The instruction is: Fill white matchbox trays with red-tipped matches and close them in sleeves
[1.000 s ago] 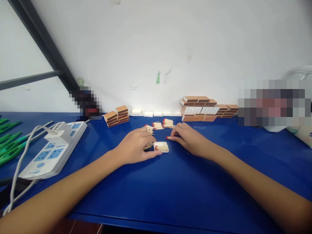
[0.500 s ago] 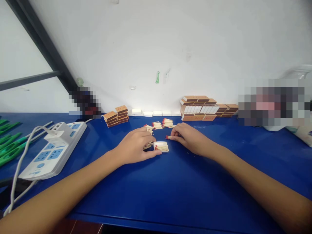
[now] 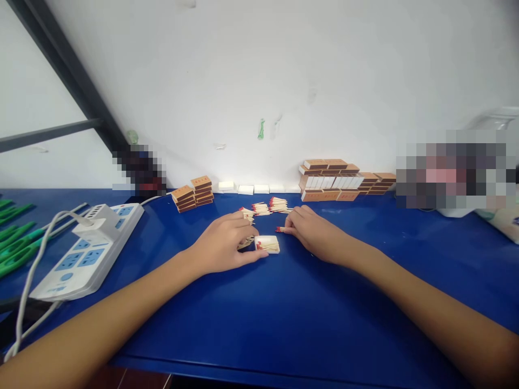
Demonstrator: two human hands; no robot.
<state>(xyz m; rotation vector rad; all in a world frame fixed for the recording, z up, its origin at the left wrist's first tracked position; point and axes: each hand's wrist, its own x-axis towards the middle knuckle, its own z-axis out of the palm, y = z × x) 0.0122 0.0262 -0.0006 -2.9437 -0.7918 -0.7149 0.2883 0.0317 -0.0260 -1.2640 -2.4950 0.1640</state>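
A small white matchbox tray lies on the blue tabletop, partly filled with red-tipped matches. My left hand curls around its left end, the thumb along the near edge. Part of that grip is hidden behind the hand. More matches show beneath the left fingers. To the right of the tray, my right hand pinches a few matches, heads pointing left. Just beyond both hands are loose match piles, one partly behind the left fingers.
Brown matchboxes are stacked at back left, with a larger stack at back right. White trays line the wall between them. On the left lie a power strip with a white cable and some green-handled tools.
My right hand has turned slightly, and its fingers cover more of the pinched matches. The left hand and the tray stay practically where they were.
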